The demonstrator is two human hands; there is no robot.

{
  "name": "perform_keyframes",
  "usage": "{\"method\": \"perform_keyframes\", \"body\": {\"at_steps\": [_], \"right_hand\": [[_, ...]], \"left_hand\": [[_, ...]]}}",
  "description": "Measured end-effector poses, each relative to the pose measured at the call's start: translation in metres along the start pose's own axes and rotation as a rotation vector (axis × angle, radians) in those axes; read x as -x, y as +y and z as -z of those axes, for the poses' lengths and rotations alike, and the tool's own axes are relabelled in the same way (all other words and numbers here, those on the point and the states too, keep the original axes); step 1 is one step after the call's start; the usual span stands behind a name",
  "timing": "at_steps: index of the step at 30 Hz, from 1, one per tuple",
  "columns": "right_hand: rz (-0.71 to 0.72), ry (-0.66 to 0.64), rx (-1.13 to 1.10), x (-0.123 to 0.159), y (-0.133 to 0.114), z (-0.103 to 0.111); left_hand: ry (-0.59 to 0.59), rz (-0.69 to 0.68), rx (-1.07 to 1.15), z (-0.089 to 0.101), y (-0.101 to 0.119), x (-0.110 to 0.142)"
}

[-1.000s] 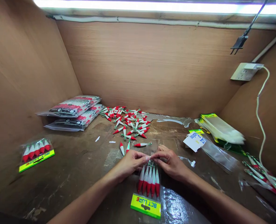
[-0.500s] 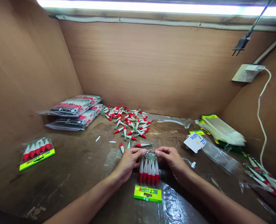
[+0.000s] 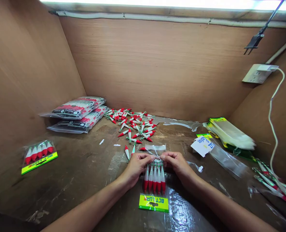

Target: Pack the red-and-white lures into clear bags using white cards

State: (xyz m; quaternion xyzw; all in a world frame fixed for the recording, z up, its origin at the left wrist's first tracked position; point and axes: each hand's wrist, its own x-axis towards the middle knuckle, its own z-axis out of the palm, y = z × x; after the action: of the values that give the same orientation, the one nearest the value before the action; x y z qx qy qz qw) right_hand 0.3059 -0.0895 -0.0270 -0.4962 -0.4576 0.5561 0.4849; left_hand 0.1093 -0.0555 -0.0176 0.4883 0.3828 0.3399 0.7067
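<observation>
A clear plastic bag with a yellow-green header card [image 3: 153,203] lies in front of me, holding several red-and-white fishing lures [image 3: 154,180] side by side, red ends toward me. My left hand [image 3: 138,166] pinches the bag's far end with thumb and forefinger. Opposite it, my right hand [image 3: 175,162] pinches the same end on the right. Past my fingertips stands the bag's flap [image 3: 155,148] with a white strip along it. Behind the flap one loose lure [image 3: 142,149] is partly covered.
Loose lures [image 3: 135,125] are heaped at the back. Stacked filled packs [image 3: 77,114] sit at the back left, and a finished-looking pack [image 3: 39,158] lies left. At right are empty bags [image 3: 232,133], a handwritten card [image 3: 202,146], more lures [image 3: 273,182] and a hanging plug [image 3: 253,43].
The bag's flap with its white strip now shows raised beyond my fingertips. Both hands keep nearly the same place, and the view has tilted slightly.
</observation>
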Motion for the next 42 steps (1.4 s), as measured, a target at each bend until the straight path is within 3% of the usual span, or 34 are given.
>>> {"method": "perform_keyframes", "body": {"at_steps": [10, 25, 34, 37, 40, 42], "right_hand": [[-0.084, -0.021, -0.090, 0.002, -0.003, -0.004], [-0.104, -0.051, -0.156, 0.000, -0.001, 0.002], [-0.074, -0.080, 0.011, -0.001, -0.006, 0.009], [0.097, 0.072, 0.261, 0.002, -0.012, 0.011], [0.512, 0.319, 0.625, 0.010, -0.024, 0.006], [0.716, 0.301, 0.818, 0.014, -0.033, -0.003]], "left_hand": [[0.017, -0.065, 0.028, -0.001, 0.000, -0.001], [-0.021, -0.004, 0.122, 0.001, -0.003, -0.004], [0.070, -0.176, -0.121, 0.003, -0.001, -0.005], [0.066, -0.195, -0.160, 0.002, 0.002, -0.004], [0.096, -0.228, -0.206, 0.001, 0.002, -0.003], [0.101, -0.282, -0.267, 0.000, 0.002, -0.002]]}}
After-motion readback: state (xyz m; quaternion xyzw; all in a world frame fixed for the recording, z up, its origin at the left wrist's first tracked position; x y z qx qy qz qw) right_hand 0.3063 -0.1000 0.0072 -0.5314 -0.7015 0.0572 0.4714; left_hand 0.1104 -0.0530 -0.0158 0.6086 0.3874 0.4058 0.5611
